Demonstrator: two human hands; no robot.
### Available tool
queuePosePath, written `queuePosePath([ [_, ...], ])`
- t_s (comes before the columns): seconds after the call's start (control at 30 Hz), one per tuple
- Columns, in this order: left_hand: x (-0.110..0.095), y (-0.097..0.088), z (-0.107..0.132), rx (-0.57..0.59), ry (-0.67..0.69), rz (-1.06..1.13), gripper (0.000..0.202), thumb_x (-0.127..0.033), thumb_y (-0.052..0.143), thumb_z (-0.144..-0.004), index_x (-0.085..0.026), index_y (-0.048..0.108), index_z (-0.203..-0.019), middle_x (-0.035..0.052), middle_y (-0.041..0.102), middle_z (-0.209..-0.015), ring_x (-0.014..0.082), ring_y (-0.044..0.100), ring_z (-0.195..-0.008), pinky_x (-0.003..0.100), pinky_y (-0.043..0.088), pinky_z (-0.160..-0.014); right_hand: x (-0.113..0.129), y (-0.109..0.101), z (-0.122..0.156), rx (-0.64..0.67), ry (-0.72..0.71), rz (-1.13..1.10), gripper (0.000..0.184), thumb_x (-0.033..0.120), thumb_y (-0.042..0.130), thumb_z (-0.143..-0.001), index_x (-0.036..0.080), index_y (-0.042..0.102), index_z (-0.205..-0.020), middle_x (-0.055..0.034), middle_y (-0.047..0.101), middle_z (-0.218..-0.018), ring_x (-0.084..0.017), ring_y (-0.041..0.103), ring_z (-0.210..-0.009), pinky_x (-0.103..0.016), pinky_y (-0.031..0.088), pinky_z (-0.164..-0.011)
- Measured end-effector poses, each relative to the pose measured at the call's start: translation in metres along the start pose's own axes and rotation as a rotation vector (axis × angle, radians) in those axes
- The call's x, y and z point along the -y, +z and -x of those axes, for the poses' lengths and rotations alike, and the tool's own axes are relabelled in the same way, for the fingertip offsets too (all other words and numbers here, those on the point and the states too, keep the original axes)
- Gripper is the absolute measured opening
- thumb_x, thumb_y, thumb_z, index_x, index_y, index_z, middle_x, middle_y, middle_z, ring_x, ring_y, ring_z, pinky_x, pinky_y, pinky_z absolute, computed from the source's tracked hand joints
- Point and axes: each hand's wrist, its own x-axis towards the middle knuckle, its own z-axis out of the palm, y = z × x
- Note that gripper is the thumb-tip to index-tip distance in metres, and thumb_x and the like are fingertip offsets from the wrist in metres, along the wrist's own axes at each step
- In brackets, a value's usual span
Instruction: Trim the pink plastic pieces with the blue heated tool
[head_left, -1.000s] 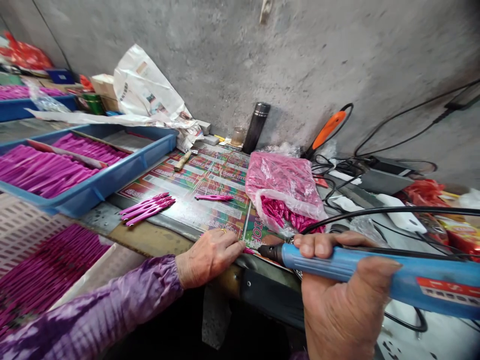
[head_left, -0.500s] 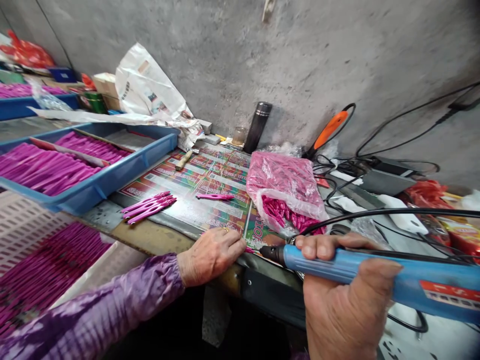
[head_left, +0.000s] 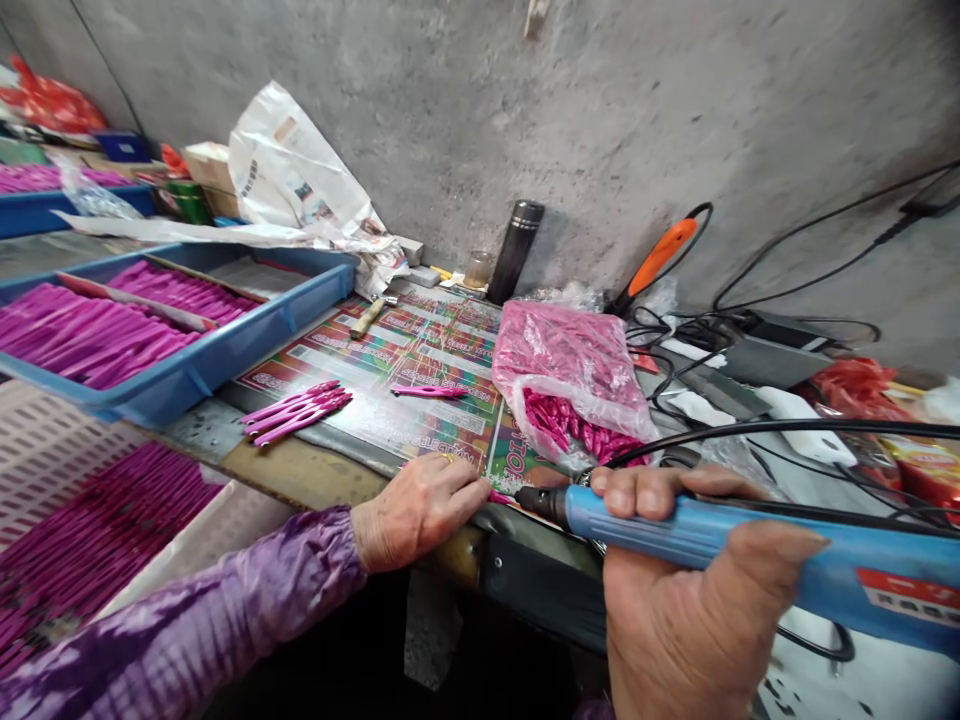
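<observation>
My right hand (head_left: 697, 590) is wrapped round a blue electric screwdriver (head_left: 675, 535), which lies almost level with its black nose pointing left. My left hand (head_left: 429, 505), in a purple patterned sleeve, rests closed at the table's front edge and pins a slim magenta metal piece (head_left: 501, 496). Only that piece's end shows beyond the fingers. The screwdriver's tip meets or nearly meets this end; I cannot tell which. A small bunch of slim magenta pieces (head_left: 298, 410) lies left on the printed mat (head_left: 442, 420), and a single magenta piece (head_left: 429, 392) lies behind my left hand.
A plastic bag (head_left: 574, 370) of magenta parts sits behind the screwdriver. At left stand a blue divided tray (head_left: 277, 318) and, lower, a white crate (head_left: 45, 440), both holding magenta pieces. A black flask (head_left: 516, 252) and a small hammer (head_left: 369, 317) stand farther back. Cables (head_left: 675, 370) tangle at right.
The screwdriver has turned a little in my right hand, and its tip has shifted slightly left. My left hand stays almost in place.
</observation>
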Motion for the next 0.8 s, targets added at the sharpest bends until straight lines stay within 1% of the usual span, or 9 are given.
queuePosePath([
  [0.13,-0.0002,-0.0013,0.0004,0.022,-0.013,0.022,0.027,-0.015,0.035,-0.108,-0.013,0.062,-0.105,0.0066,0.065,-0.089,0.0171,0.060,-0.078,0.029,0.050,-0.069,-0.0011,0.0013,-0.0015,-0.002,0.010,0.004,0.048,0.069,0.075,-0.077,0.025,0.057,-0.084,0.0060,0.049,-0.065,-0.014,0.048,-0.063,-0.032,0.050,-0.069],
  [0.27,-0.0006,-0.0025,0.0000,-0.010,-0.008,0.041,0.030,-0.015,0.033,-0.109,-0.012,0.061,-0.100,0.0069,0.065,-0.089,0.0168,0.061,-0.078,0.028,0.050,-0.071,-0.0016,0.0003,-0.0015,-0.007,0.021,-0.002,0.047,0.069,0.073,-0.079,0.025,0.057,-0.085,0.0059,0.048,-0.065,-0.014,0.048,-0.063,-0.031,0.050,-0.068],
  [0.5,-0.0019,-0.0054,-0.0026,-0.035,0.004,0.009,0.031,-0.015,0.032,-0.109,-0.013,0.061,-0.101,0.0059,0.065,-0.086,0.0165,0.059,-0.074,0.028,0.048,-0.067,-0.0004,-0.0002,-0.0003,-0.018,0.024,0.005,0.049,0.070,0.074,-0.077,0.025,0.056,-0.085,0.0059,0.048,-0.065,-0.014,0.048,-0.063,-0.031,0.050,-0.068],
  [0.63,-0.0024,-0.0071,-0.0025,-0.001,-0.011,0.058,0.032,-0.016,0.030,-0.110,-0.013,0.060,-0.101,0.0070,0.066,-0.088,0.0168,0.061,-0.078,0.028,0.050,-0.070,-0.0016,-0.0001,-0.0012,-0.021,0.022,0.004,0.049,0.070,0.073,-0.077,0.025,0.056,-0.084,0.0061,0.048,-0.065,-0.014,0.047,-0.063,-0.032,0.051,-0.070],
  [0.73,-0.0022,-0.0050,-0.0014,0.002,-0.027,0.071,0.033,-0.017,0.029,-0.110,-0.015,0.059,-0.097,0.0063,0.066,-0.087,0.0162,0.061,-0.078,0.028,0.050,-0.070,-0.0025,0.0007,-0.0019,-0.018,0.025,-0.007,0.048,0.070,0.073,-0.078,0.025,0.056,-0.084,0.0060,0.047,-0.065,-0.014,0.048,-0.064,-0.033,0.051,-0.071],
  [0.8,-0.0019,-0.0017,-0.0005,-0.023,-0.031,0.072,0.032,-0.017,0.030,-0.110,-0.015,0.058,-0.096,0.0051,0.065,-0.085,0.0157,0.061,-0.076,0.028,0.049,-0.069,-0.0026,0.0017,-0.0022,-0.020,0.024,-0.006,0.048,0.069,0.073,-0.078,0.025,0.056,-0.084,0.0060,0.047,-0.065,-0.014,0.048,-0.063,-0.032,0.051,-0.070],
])
